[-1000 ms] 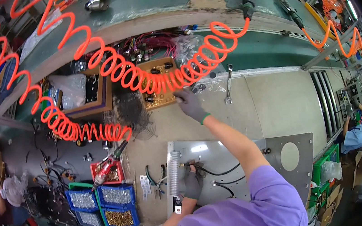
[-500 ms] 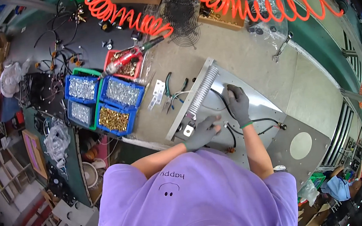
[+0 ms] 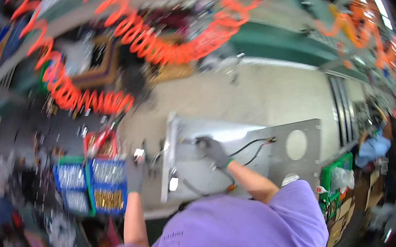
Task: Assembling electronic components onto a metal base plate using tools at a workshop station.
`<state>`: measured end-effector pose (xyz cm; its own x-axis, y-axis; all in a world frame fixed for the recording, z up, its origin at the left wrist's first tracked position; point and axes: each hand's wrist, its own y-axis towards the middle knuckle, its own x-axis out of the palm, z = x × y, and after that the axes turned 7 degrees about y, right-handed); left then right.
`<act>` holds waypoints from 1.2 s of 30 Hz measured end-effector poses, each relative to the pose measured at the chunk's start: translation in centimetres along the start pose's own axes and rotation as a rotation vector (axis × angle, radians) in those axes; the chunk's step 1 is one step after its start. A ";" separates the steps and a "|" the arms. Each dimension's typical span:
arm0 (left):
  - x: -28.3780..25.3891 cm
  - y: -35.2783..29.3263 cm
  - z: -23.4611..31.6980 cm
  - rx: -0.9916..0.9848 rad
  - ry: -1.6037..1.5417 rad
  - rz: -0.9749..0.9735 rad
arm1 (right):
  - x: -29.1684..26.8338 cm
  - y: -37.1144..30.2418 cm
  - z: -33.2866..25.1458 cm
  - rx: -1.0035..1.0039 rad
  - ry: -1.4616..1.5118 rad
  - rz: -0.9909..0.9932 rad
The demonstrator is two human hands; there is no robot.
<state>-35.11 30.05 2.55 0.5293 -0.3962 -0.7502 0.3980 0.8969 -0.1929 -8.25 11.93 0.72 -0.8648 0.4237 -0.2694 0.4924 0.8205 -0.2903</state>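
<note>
My left hand [image 3: 135,174], in a grey glove, reaches forward between the blue bins and the metal panel. A small white piece [image 3: 139,154] shows at its fingertips; motion blur hides whether the fingers grip it. My right hand [image 3: 215,153], also gloved, is over the shiny metal panel [image 3: 194,169] with its fingers curled. What they hold, if anything, is hidden. Beside it a black cable [image 3: 253,143] runs across the panel to a brass-coloured end fitting. The panel's raised edge [image 3: 168,162] stands between my hands.
Left of my left hand are blue bins [image 3: 106,170] of silvery and brass-coloured small parts, with a red bin [image 3: 101,145] behind. Orange coiled hoses [image 3: 163,48] hang over the bench. A grey plate with a round hole [image 3: 309,129] lies at the right. Another person [image 3: 372,148] is far right.
My left hand has left the panel and moved left, toward the bins. My right hand stays over the panel, its fingers still curled. The whole view has swung and is blurred.
</note>
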 end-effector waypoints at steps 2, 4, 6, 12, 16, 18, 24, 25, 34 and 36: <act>1.3 1.7 -0.2 0.034 0.318 -0.002 | 0.1 0.1 -1.2 -0.135 -0.108 0.043; 2.6 3.1 0.9 0.113 0.408 0.011 | -0.9 -0.1 -1.8 -0.140 -0.123 0.058; 2.4 3.5 3.0 0.029 0.472 -0.148 | -2.2 -0.8 -2.4 -0.151 -0.146 0.107; 1.8 3.5 3.3 0.095 0.420 0.065 | -3.6 -1.1 -2.4 -0.151 -0.147 0.200; -2.0 3.1 4.4 0.128 0.257 0.366 | -3.8 -1.1 -3.9 -0.240 -0.061 0.329; -5.4 2.9 5.7 0.214 0.073 0.593 | -3.8 -1.5 -6.5 -0.220 0.119 0.366; -10.2 -2.8 17.8 0.390 -0.326 0.301 | -2.8 -3.9 -17.6 -0.533 0.161 -0.155; -9.7 -3.8 19.2 0.410 -0.341 0.176 | -2.5 -4.5 -18.5 -0.594 0.207 -0.330; -0.4 -7.3 25.4 0.672 -0.489 0.049 | -5.2 -9.6 -15.7 -0.333 0.547 -0.154; 3.2 -7.5 23.5 0.543 -0.543 0.037 | -6.9 -10.1 -14.3 -0.179 0.679 -0.072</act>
<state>-18.74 17.45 16.46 0.7873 -0.5346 -0.3071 0.6107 0.7447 0.2692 -8.72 6.21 18.66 -0.7933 0.4642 0.3940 0.4587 0.8812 -0.1146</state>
